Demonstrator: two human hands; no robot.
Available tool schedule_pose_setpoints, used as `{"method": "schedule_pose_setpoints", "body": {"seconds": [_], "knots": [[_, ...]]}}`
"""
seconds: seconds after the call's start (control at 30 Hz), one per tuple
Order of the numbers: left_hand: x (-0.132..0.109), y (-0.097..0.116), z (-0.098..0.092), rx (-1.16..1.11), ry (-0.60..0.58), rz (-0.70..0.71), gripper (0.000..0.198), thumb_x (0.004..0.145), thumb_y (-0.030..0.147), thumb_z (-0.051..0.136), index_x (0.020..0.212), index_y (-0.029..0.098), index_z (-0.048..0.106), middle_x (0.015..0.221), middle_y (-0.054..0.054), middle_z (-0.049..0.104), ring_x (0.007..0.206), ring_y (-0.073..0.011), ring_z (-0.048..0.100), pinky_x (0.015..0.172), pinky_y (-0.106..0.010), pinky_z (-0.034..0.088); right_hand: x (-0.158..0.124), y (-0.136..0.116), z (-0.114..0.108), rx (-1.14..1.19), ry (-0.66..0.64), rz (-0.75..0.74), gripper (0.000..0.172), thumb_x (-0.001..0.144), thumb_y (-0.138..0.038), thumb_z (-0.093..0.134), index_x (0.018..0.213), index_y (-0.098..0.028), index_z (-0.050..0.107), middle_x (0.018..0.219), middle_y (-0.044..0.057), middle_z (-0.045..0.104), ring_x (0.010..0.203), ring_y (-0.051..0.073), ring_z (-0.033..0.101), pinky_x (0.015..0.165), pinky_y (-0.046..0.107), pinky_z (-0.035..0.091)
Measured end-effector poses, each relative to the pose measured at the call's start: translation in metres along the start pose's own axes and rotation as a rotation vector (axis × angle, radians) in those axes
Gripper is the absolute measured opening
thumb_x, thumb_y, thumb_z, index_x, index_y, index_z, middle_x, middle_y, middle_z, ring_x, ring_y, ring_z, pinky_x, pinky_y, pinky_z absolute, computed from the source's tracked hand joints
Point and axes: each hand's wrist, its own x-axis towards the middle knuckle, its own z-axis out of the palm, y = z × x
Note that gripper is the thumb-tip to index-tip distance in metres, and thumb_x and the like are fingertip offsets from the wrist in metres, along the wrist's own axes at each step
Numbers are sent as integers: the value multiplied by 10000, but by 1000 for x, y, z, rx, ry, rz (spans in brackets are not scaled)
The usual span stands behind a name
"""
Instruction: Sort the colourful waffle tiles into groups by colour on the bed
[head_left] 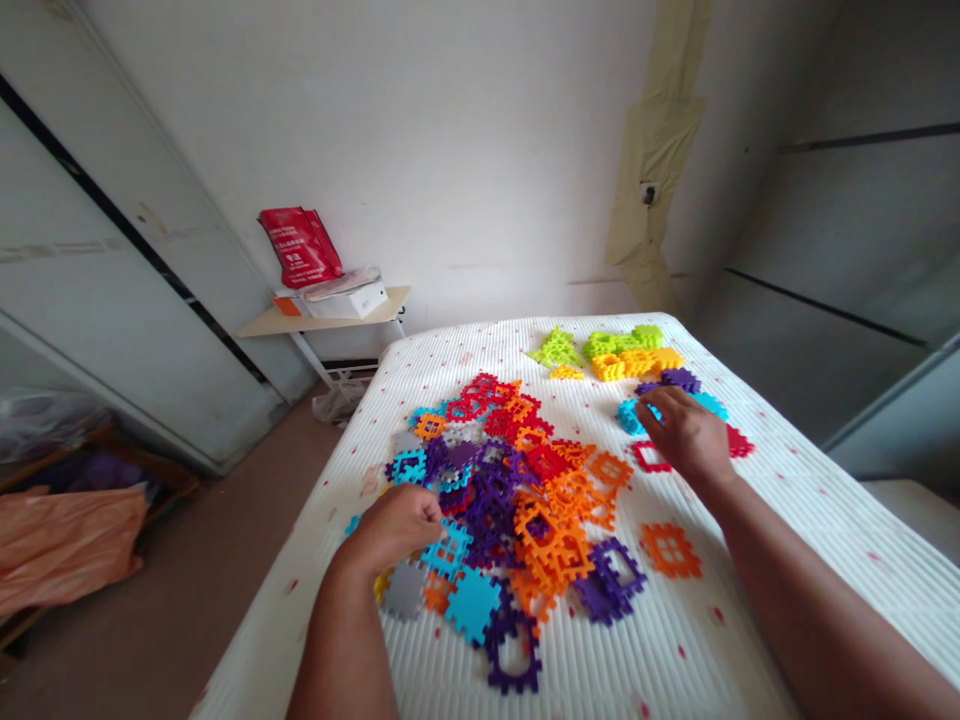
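Note:
My left hand point(405, 522) is closed at the left side of a loose heap of plastic interlocking tiles, its fingertips close to a light blue window tile point(448, 550). I cannot make out what it grips. Purple tiles point(491, 500), orange tiles point(559, 535) and red tiles point(484, 395) overlap in the heap. On the right, my right hand point(686, 430) has its fingers curled together over a group of light blue tiles point(630, 417), partly hiding them; anything in its grip is hidden. A red frame tile point(651, 457) lies just left of this hand.
Green tiles point(622, 342) and yellow tiles point(637, 364) stand in rows at the bed's far end. A lone orange window tile point(670, 551) lies on the white bed cover point(810, 560). Beyond the left edge, a small table point(274, 322) carries a red bag point(300, 247).

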Motion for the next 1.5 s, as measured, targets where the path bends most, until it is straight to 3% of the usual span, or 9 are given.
{"method": "schedule_pose_setpoints", "body": {"seconds": [0.2, 0.37, 0.5, 0.63, 0.9, 1.03, 1.2, 1.33, 1.5], "knots": [[-6, 16, -6, -232, 121, 195, 250, 664, 432, 516, 643, 183, 509, 527, 48, 456, 522, -105, 442, 502, -220, 332, 2, -15, -5, 160, -92, 67, 287, 900, -327, 407, 831, -192, 652, 866, 75, 658, 712, 169, 599, 571, 257, 402], [0, 32, 4, -349, 263, 271, 243, 732, 435, 522, 744, 193, 544, 502, 48, 520, 472, -109, 483, 472, -217, 386, -1, -59, -15, 632, -320, 133, 220, 860, -339, 498, 797, -182, 638, 747, 37, 642, 606, 125, 541, 582, 247, 405], [8, 49, 24, -123, 605, 523, 151, 776, 338, 546, 738, 200, 593, 585, 36, 612, 528, -106, 567, 536, -201, 441, -6, -95, -26, 1050, -561, 173, 293, 816, -431, 571, 906, -164, 653, 774, 15, 639, 620, 104, 527, 552, 209, 399], [11, 69, 41, 128, 901, 930, 80, 822, 205, 529, 780, 204, 597, 666, 24, 671, 587, -94, 625, 626, -186, 472, -9, -109, -32, 1160, -661, 150, 380, 722, -448, 678, 988, -176, 661, 803, -1, 621, 629, 93, 505, 548, 193, 392], [6, 84, 54, 318, 1040, 1112, 108, 814, 104, 562, 873, 192, 588, 694, -5, 686, 611, -112, 636, 662, -224, 489, -7, -104, -32, 1116, -758, 133, 411, 645, -381, 752, 1016, -220, 678, 784, -18, 619, 628, 93, 505, 550, 190, 406], [8, 83, 55, 256, 1062, 1116, 240, 782, 115, 624, 1009, 182, 587, 776, -25, 708, 665, -117, 659, 689, -215, 507, 7, -71, -41, 915, -627, 39, 480, 639, -357, 758, 1092, -241, 649, 975, 38, 646, 829, 167, 584, 731, 273, 475], [15, 77, 52, 215, 1105, 1088, 285, 748, 95, 652, 1017, 172, 604, 818, -30, 716, 686, -125, 668, 714, -214, 513, 17, 34, -44, 398, -280, 102, 478, 693, -229, 695, 1163, -251, 608, 1096, 76, 623, 1006, 222, 556, 886, 372, 439], [17, 74, 51, 223, 1118, 1073, 232, 767, 111, 635, 992, 165, 614, 817, -34, 717, 685, -125, 667, 715, -215, 509, 8, 99, -32, 160, -330, 188, 533, 647, -220, 712, 1170, -250, 609, 958, 52, 653, 868, 201, 600, 796, 341, 478], [17, 73, 49, 257, 1121, 1077, 168, 805, 145, 591, 967, 178, 619, 793, -26, 718, 662, -126, 667, 709, -224, 513, 5, 119, -12, 131, -450, 145, 547, 632, -220, 714, 1169, -246, 617, 997, 56, 635, 891, 195, 590, 793, 311, 473]]}}
